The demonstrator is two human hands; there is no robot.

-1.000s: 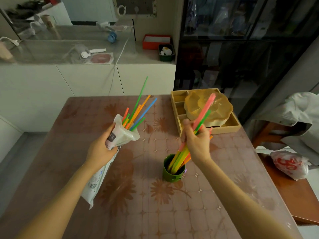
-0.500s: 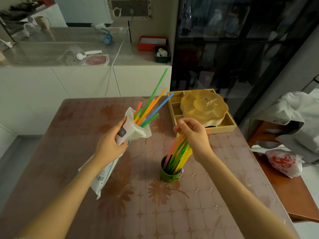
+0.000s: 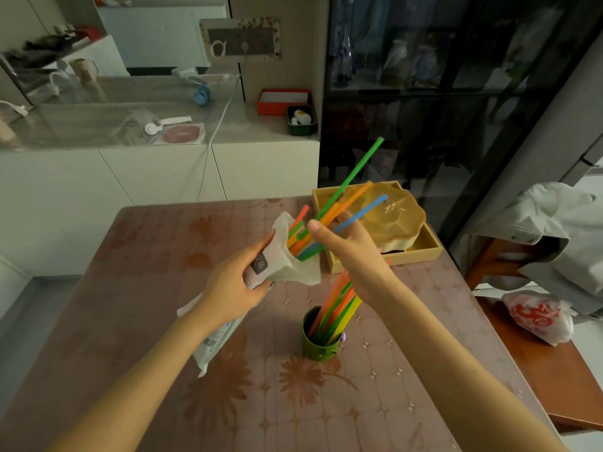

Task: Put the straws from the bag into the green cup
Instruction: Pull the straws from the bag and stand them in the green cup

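My left hand grips a white plastic bag above the table, its mouth turned to the right. Several coloured straws stick out of the bag: green, orange, blue and red. My right hand is at the bag's mouth, thumb and fingers closing around those straws. Below it the green cup stands on the table with a bundle of straws leaning to the right inside it.
A yellow tray with a flower-shaped lidded dish sits at the table's far right. Right of the table is a wooden chair with a grey jacket and a red-printed plastic bag. A white counter stands behind.
My right hand let go of the straws in the cup and rose to the bag's mouth. My left hand brought the bag right, towards it.
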